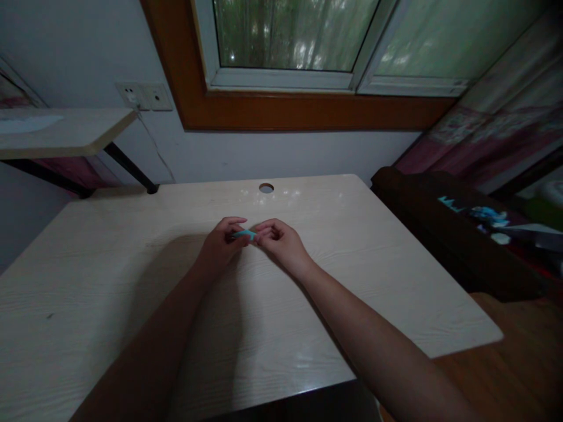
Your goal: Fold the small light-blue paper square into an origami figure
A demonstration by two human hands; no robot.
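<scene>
Between my two hands is a small, thin turquoise piece (244, 233), partly covered by fingers, so its kind cannot be made out. My left hand (221, 241) pinches its left end, thumb in front and index finger stretched over the top. The right end is pinched by the thumb and fingertips of my right hand (281, 239). Both hands are close together, low over the middle of the pale wood-grain table (360, 264).
A round cable hole (266, 188) lies near the table's back edge. On the left stands a raised shelf (65, 132) on black legs. Beyond the right edge, a dark wooden piece of furniture (417, 234) bears blue and white items (488, 215). Wall sockets (143, 97) and a window frame (285, 111) are behind.
</scene>
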